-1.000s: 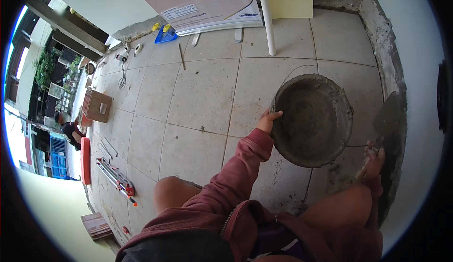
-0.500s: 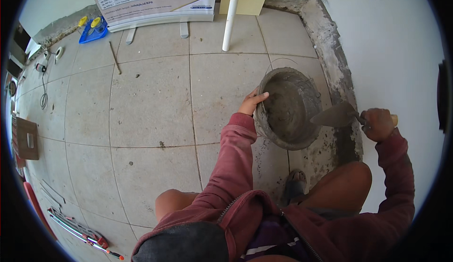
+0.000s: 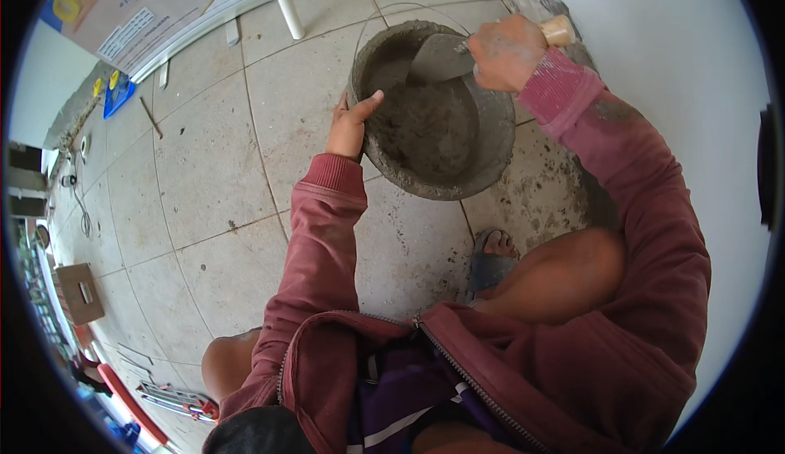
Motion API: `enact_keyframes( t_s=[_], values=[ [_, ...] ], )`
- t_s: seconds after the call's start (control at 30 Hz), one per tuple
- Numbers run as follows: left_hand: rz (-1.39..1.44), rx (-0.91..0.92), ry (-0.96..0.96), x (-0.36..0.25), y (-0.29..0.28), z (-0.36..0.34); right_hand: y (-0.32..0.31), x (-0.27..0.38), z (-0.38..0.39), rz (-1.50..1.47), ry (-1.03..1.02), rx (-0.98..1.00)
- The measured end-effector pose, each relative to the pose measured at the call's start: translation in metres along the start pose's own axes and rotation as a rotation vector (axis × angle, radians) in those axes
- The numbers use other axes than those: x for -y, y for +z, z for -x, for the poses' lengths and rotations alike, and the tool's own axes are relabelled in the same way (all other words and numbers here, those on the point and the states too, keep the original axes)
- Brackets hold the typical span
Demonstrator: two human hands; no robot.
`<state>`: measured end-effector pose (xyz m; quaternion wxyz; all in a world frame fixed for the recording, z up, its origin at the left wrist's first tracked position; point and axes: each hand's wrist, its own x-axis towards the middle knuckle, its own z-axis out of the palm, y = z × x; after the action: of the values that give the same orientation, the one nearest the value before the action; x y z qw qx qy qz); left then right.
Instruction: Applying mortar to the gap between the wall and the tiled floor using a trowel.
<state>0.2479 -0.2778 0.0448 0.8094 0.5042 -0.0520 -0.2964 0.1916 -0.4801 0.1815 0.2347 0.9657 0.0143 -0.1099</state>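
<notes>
A round bucket [image 3: 496, 139] crusted with grey mortar stands on the tiles in front of me. Wet mortar [image 3: 429, 131] covers its bottom, and a thin wire handle rests past its far side. My left hand [image 3: 353, 123] grips the bucket's left rim, thumb over the inside edge. Closed round a trowel is my right hand [image 3: 509, 51], above the bucket's far right rim; the wooden handle end pokes out to the right. The trowel's blade [image 3: 440, 59] reaches into the bucket, its tip close to the far inner wall and the mortar.
A white wall [image 3: 654, 69] runs along my right. Ahead stand a printed banner [image 3: 184, 12] and a white pipe [image 3: 284, 0]. Far left are a blue tray [image 3: 119, 96], a thin stick [image 3: 151, 117], a cardboard box [image 3: 78, 293] and a tile cutter [image 3: 176, 402]. My sandalled foot [image 3: 493, 258] is near the bucket.
My right hand has brought the trowel from beside the wall to over the bucket, blade now inside. My left hand keeps its hold on the rim. The view has shifted and turned.
</notes>
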Motion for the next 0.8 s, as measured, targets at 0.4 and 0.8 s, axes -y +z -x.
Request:
enact_keyframes(
  t_s=[0.4, 0.8],
  values=[
    [0.007, -0.041, 0.090, -0.002, 0.070, 0.005, 0.090, -0.001, 0.054, -0.318, -0.265, -0.128],
    [0.001, 0.000, 0.097, -0.004, 0.066, 0.010, 0.054, -0.006, 0.012, -0.107, -0.173, 0.097]
  ],
)
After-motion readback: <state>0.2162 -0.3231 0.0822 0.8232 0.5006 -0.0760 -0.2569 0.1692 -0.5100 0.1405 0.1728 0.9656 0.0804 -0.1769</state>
